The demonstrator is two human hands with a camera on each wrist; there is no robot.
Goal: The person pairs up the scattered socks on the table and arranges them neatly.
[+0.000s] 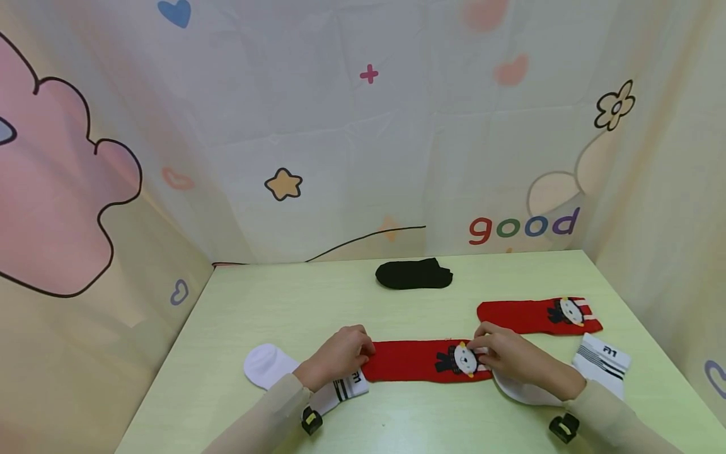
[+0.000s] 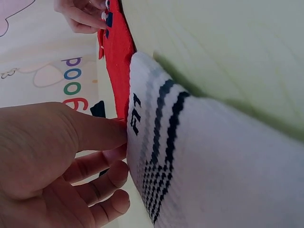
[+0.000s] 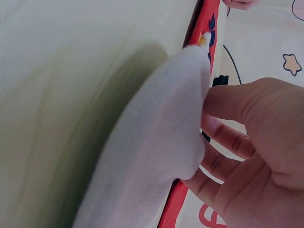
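A red sock (image 1: 404,361) with a cartoon figure near its cuff lies stretched sideways across the middle of the table. My left hand (image 1: 339,357) pinches its left end between thumb and fingers. At the cuff end, my right hand (image 1: 513,358) pinches the sock beside the cartoon face. Under the left wrist lies a white sock (image 2: 228,156) with black stripes and lettering, partly covered by the arm. Another white striped sock (image 1: 604,360) lies beneath the right hand and forearm; its toe part (image 3: 147,137) hides some of the right fingertips' grip in the right wrist view.
A second red sock (image 1: 513,315) with the same figure lies behind the right hand. Black socks (image 1: 413,275) rest near the table's back edge. The pale green table (image 1: 227,315) meets a printed curtain (image 1: 340,126) at the back and sides.
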